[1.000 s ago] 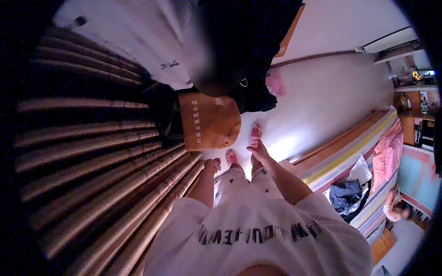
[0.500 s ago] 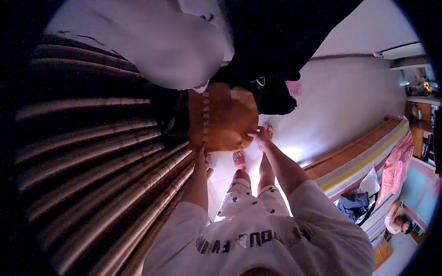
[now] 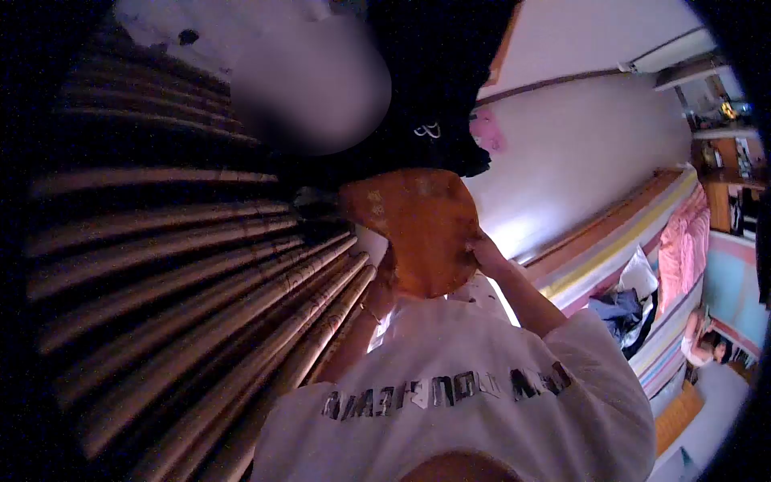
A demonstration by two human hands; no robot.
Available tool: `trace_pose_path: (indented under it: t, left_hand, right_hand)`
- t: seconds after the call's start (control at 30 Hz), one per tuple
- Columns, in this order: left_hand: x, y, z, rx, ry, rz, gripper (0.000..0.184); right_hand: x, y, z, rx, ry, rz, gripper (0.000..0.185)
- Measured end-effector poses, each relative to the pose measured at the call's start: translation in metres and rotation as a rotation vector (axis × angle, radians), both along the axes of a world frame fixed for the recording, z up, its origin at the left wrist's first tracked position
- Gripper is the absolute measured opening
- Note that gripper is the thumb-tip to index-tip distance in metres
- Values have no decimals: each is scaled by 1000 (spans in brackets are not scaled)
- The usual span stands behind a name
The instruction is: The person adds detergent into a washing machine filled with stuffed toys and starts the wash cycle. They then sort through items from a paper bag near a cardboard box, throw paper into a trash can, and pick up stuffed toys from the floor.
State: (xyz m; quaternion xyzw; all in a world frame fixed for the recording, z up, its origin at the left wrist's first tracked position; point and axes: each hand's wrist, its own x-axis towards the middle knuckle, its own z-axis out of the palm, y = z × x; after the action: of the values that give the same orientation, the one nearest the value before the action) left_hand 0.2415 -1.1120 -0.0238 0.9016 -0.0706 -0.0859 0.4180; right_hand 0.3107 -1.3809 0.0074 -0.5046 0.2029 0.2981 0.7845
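An orange-brown sheet or flat bag (image 3: 422,229) with pale printed characters hangs in front of my white shirt; I cannot tell which it is. My left hand (image 3: 381,289) is closed at its lower left edge, with the fingers dim. On the right edge, my right hand (image 3: 475,248) grips it, thumb and fingers partly hidden. Just beyond it hangs a black garment (image 3: 430,80) with a small white mark. Left of that is a white cloth (image 3: 189,48) with dark spots, partly covered by a blurred patch.
Rounded wooden slats (image 3: 201,281) run close along my left side. To the right stands a bed (image 3: 594,257) with a striped cover, a pink cloth (image 3: 683,249) and a dark blue bundle (image 3: 618,313). Another person (image 3: 703,345) is at the far right, near shelves (image 3: 727,157).
Both hands have drawn the orange-brown piece closer to my body, and it now covers my legs and feet. The view has shifted slightly, with the black garment appearing further left.
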Motion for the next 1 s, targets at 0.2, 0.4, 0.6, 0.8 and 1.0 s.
trace_pose_path:
  t: [0.2,0.4,0.6,0.8,1.0]
  left_hand:
    - [24,-84,88,194,291,-546,69]
    - [78,-191,136,293,169,-848,88]
    - [128,-363,178,444,109,-1113,94]
    - [182,-526,221,-9,-22,-1073,77]
    - [264,-641,223,-304,-51,-874,74]
  right_hand:
    - [-13,-61,35,264,123,-169,50]
    - [0,-112,105,201,-60,-271,52]
    - [5,-256,122,93,-142,-617,39]
    - [15,-429,160,68,-181,-880,59]
    - [23,-567,152,177,-132,-874,58]
